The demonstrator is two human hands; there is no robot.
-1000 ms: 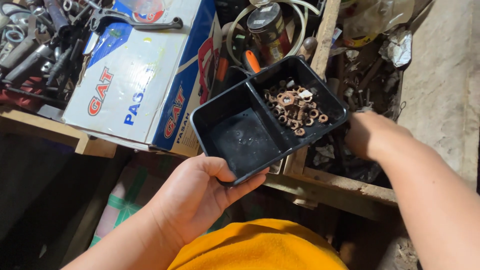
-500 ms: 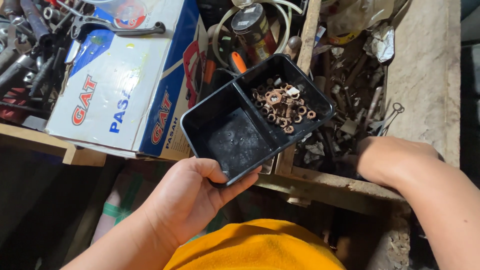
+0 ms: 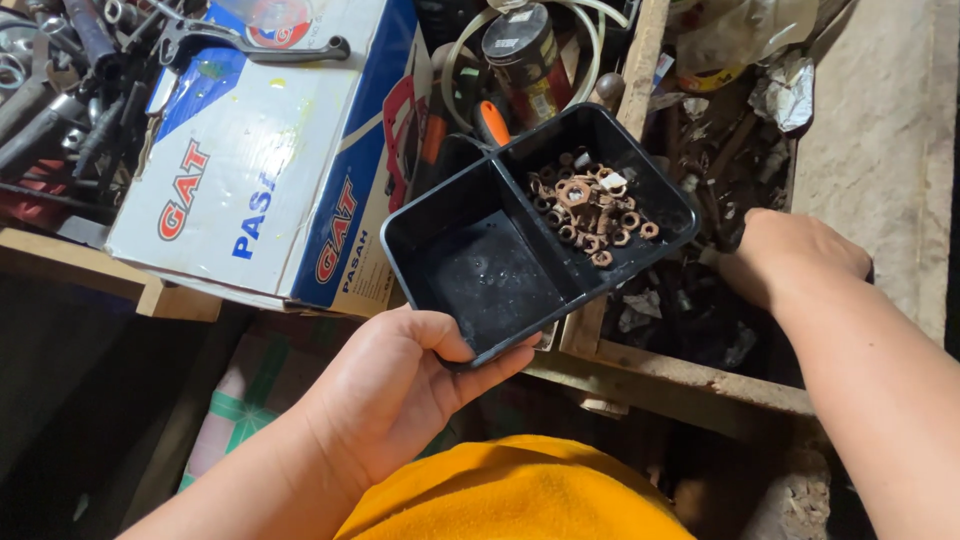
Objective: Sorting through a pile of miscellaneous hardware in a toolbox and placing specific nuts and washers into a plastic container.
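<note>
Cluttered workshop shelves and a wooden crate (image 3: 700,370) of scrap fill the view. Held out over the crate's edge, a black tray (image 3: 470,270) sits level in the left hand (image 3: 400,390), thumb clamped on its near rim, so nothing spills. Its near compartment is bare; the far one holds rusty nuts (image 3: 592,212). Just right of the tray, the right hand (image 3: 795,255) reaches into the crate, fingers hidden, grip unclear.

- Black tray (image 3: 470,262), centre of frame: smooth plastic with a slight gloss.
- Nuts and washers (image 3: 592,212) in its right compartment: rusty, rough metal.
- Box (image 3: 262,160), upper left: printed cardboard, faintly glossy, stained.
- Crate rim (image 3: 680,372), lower right: rough bare wood.
- Garment (image 3: 515,492), bottom centre: matt yellow cloth.
</note>
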